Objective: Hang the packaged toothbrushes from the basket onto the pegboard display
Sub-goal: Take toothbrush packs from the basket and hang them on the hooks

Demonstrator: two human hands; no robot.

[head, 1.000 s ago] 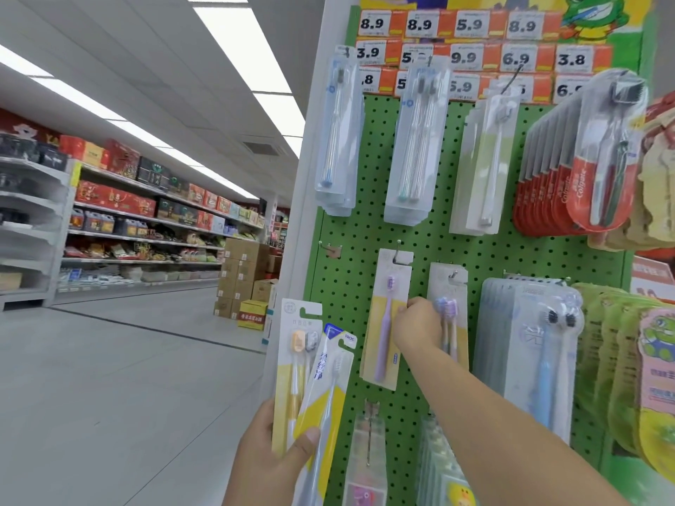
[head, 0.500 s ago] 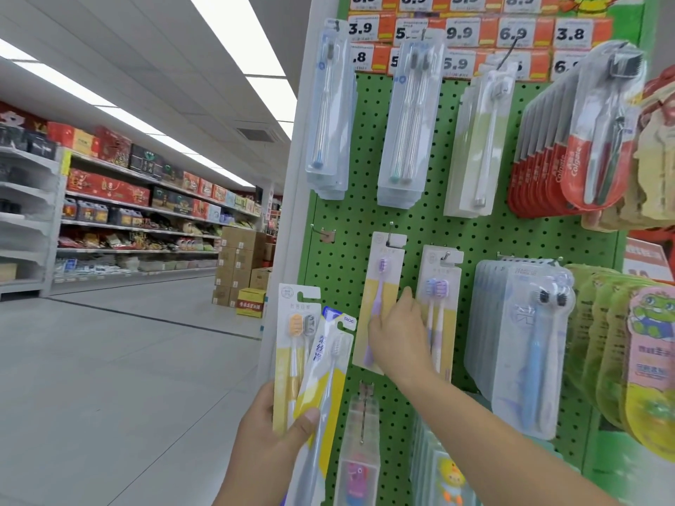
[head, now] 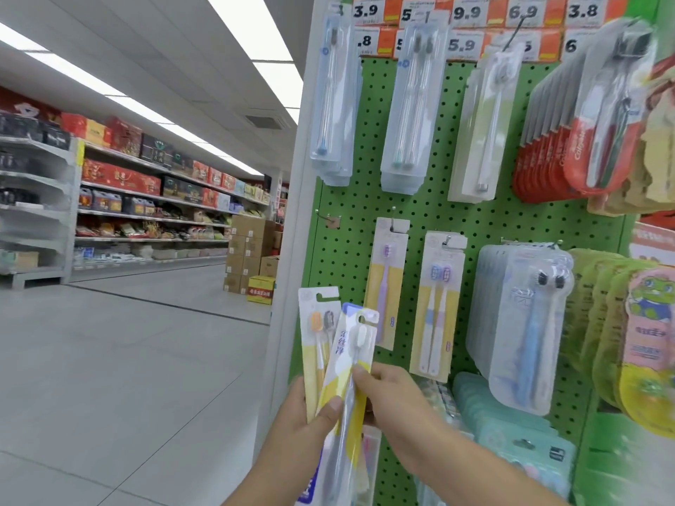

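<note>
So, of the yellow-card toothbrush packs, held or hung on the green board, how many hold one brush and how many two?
One-brush yellow card packs: 2 (white-brush pack held, purple-brush pack hung)
Two-brush yellow card packs: 2 (orange-and-grey-brush pack held, blue-and-pink-brush pack hung)
Total: 4

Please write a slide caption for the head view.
Both hands hold toothbrush packs before the green pegboard.

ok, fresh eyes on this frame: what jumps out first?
The green pegboard fills the right side, hung with packaged toothbrushes under orange price tags. Low in the centre, the left hand grips a fan of yellow toothbrush packs, and the right hand pinches the front one. A red Colgate stack hangs top right.
</note>
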